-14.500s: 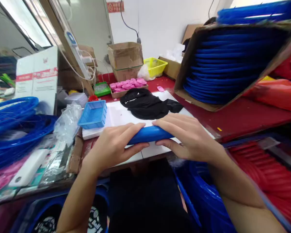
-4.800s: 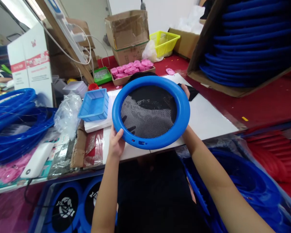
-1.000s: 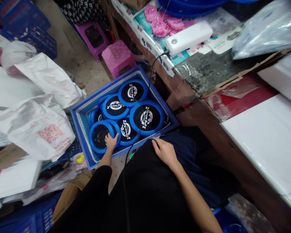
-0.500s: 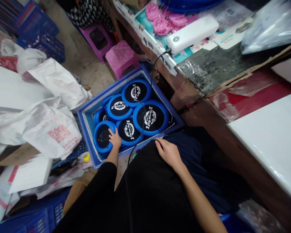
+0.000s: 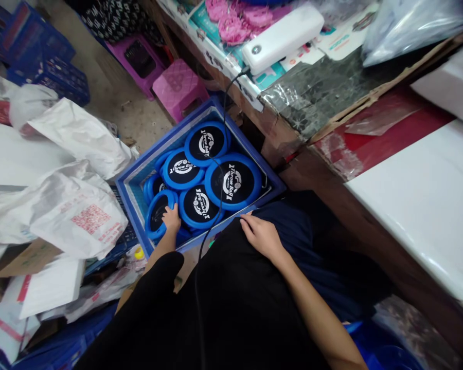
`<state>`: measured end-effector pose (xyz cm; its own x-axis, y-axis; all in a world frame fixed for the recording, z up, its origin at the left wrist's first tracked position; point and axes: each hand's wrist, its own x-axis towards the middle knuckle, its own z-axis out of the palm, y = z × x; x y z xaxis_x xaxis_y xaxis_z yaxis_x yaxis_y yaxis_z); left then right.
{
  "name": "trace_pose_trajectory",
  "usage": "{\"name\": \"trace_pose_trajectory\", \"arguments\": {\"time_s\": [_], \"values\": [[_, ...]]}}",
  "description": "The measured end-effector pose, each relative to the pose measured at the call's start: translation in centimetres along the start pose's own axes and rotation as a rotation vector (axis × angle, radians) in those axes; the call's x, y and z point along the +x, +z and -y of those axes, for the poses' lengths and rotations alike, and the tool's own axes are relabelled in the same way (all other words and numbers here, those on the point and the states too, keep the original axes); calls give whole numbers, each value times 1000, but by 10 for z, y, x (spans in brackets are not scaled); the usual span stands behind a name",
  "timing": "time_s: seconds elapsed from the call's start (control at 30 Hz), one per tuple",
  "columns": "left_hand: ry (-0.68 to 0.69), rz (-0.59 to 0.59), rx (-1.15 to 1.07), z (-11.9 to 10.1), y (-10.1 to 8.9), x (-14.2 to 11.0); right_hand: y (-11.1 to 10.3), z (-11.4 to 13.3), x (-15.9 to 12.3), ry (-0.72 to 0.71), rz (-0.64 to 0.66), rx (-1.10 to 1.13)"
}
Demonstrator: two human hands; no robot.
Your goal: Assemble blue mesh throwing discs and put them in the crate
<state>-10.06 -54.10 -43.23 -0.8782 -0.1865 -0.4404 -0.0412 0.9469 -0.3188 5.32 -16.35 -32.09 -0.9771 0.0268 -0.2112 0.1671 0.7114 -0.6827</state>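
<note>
My left hand (image 5: 172, 218) is closed on the rim of a blue round throw-ball paddle (image 5: 158, 211) with a black centre, which lies tilted at the near left corner of a blue crate (image 5: 139, 229). No white print shows on this one, unlike the "Throw Ball" paddle (image 5: 233, 182) on the right of the crate. Several more printed paddles lie overlapped beside it. My right hand (image 5: 261, 235) rests on the black cloth over my leg, its fingers laid out with nothing in them.
A black cable (image 5: 199, 267) runs across the crate from a white power bank (image 5: 282, 38) on the table. Pink stools (image 5: 179, 87) stand behind the crate. White plastic bags (image 5: 77, 205) pile at left. A white box (image 5: 412, 205) sits at right.
My left hand has closed round the near left paddle's rim, and that paddle has tipped up. My right hand stays on my leg. The whole view has shifted slightly.
</note>
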Motion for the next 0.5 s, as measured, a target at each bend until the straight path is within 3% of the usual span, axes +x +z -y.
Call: {"name": "trace_pose_trajectory", "arguments": {"time_s": [0.17, 0.27, 0.37, 0.5], "values": [[51, 39, -12, 48, -55, 35, 2, 0, 4, -12, -17, 36], [89, 54, -28, 75, -76, 46, 2, -1, 4, -9, -17, 41], [129, 65, -41, 84, -75, 41, 2, -2, 2, -12, -14, 52], [192, 89, -58, 70, -39, 2, 1, -2, 1, -16, -19, 71]]}}
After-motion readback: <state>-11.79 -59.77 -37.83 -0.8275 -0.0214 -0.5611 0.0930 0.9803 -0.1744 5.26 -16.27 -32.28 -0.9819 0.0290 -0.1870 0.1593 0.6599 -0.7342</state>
